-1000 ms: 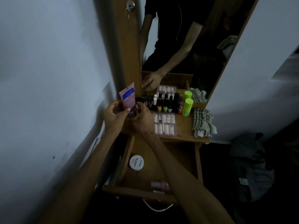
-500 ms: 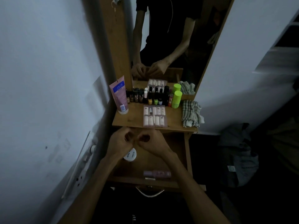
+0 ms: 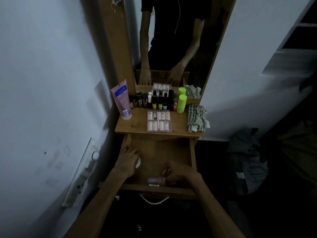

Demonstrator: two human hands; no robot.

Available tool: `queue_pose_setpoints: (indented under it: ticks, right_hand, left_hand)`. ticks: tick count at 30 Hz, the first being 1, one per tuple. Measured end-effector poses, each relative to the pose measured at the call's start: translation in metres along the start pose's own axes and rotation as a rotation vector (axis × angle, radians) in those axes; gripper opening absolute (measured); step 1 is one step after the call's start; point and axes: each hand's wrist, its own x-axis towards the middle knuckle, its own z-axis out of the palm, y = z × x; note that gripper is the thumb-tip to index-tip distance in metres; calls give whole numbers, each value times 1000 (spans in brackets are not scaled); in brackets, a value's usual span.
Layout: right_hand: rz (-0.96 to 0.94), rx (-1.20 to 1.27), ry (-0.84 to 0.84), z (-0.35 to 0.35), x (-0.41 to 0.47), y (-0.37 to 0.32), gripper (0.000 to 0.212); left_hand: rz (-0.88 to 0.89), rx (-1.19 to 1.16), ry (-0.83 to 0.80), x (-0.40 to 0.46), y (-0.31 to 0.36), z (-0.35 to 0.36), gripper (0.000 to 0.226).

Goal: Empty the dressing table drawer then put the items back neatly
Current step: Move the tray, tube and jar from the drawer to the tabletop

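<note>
Drawer (image 3: 171, 152) open, lower centre of frame. Pink bottle (image 3: 157, 180) lies along the front wall, long axis left-right. Right hand (image 3: 181, 174) touches its right end, fingers curled, closure unclear. Left hand (image 3: 127, 160) covers the white jar (image 3: 138, 163), grasp unclear.

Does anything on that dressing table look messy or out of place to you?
Mostly tidy. The checked cloth lies crumpled at the tabletop's right edge, partly overhanging it. In the open drawer, a pink bottle lies on its side near the front, by the right hand. The pink tube stands cap-down. Nothing looks spilled or broken.
</note>
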Motion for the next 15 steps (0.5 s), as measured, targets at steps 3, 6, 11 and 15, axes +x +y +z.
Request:
queue_pose_setpoints:
  ticks: [3,6,11,15]
  right_hand:
    - [45,-8,-11,-1,1,5,37]
    - [71,-1,4,3,2,9,40]
    - [87,-41,49,9,-1,13,42]
    - [99,-52,73,11,0,16,45]
  left_hand:
    - [1,49,-17,0,-1,3,58]
    - [0,65,-7,-1,0,4,58]
    - [-6,-20,12,-3,1,2,48]
    - [-32,-182,66,-8,4,-6,58]
